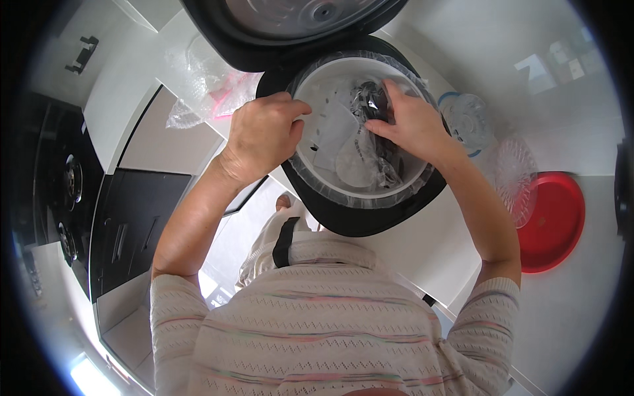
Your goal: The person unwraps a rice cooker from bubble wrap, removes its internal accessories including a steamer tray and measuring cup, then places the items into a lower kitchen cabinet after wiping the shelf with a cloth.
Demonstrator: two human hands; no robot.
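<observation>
An electric rice cooker (346, 225) with its lid (277, 54) raised stands before me. Inside it sits a round white plastic basket (317, 163), with clear plastic film around its rim. In the basket lie a plastic-wrapped dark item (374, 101), perhaps a power cord, and a clear plastic bag (356, 158) bearing writing. My right hand (413, 121) reaches into the basket, thumb and fingers around the wrapped dark item. My left hand (270, 131) is at the basket's left rim, fingers curled; whether it pinches the film there is hidden.
Bubble wrap and pink plastic (228, 94) lie left of the cooker. On the right are a clear container with a blue rim (465, 121), a clear patterned plastic dish (512, 178) and a red round tray (559, 222). A black gas hob (54, 183) is at far left.
</observation>
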